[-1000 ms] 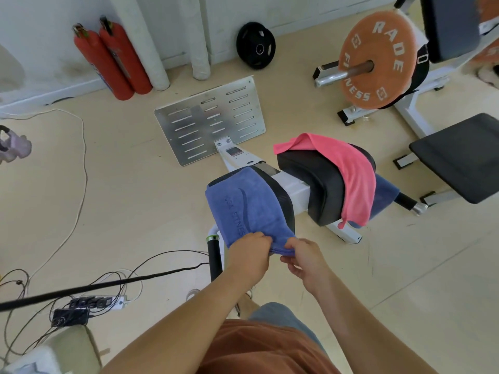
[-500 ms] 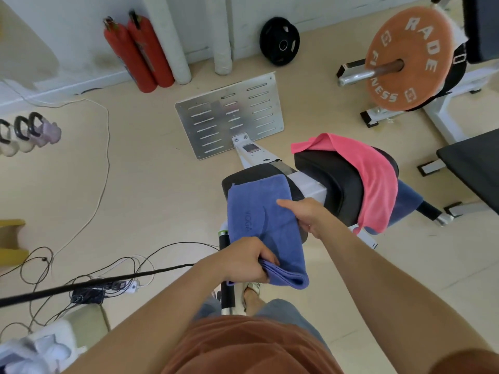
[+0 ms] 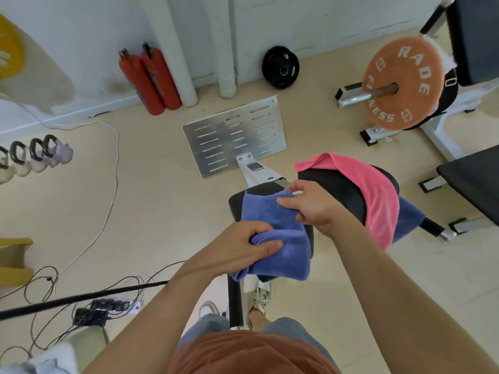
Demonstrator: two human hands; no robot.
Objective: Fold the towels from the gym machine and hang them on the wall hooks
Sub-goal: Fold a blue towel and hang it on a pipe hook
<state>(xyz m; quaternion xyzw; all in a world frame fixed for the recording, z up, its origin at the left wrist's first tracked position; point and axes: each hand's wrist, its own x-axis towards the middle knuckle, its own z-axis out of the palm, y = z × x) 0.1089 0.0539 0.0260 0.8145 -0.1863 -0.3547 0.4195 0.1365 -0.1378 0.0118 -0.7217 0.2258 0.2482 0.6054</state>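
1. Your L hand (image 3: 243, 247) grips the near end of the blue towel (image 3: 290, 256). The thumb is on top and the fingers are curled under a bunched fold.
2. Your R hand (image 3: 310, 206) pinches the same towel at its far edge, thumb & fingers closed on the cloth, right above the top of the near black pad (image 3: 236, 202).
3. The blue towel lies draped over that pad. Its near end is doubled over at your L hand and hangs toward you.
4. The pink towel (image 3: 375, 190) is draped over the far pad (image 3: 341, 190), just right of your R hand. A dark blue towel (image 3: 407, 217) shows under it on the right side.
5. Writing: the orange wt plate (image 3: 402, 82), far right, reads "RADE" along the top. Below it is prob. "FITNESS", but only "F" & "NESS" are clear.
6. There is a small label (image 3: 252, 166) on the white beam btwn the pads & the slotted footplate (image 3: 235, 136). It is too blurred to read.
7. Far wall: two red fire extinguishers (image 3: 151, 79) stand left of centre, & a black plate (image 3: 280, 67) leans further right.
8. Left side: a row of kettlebells (image 3: 37, 155). Near left on the floor is a power strip (image 3: 108, 306) w/ cables.
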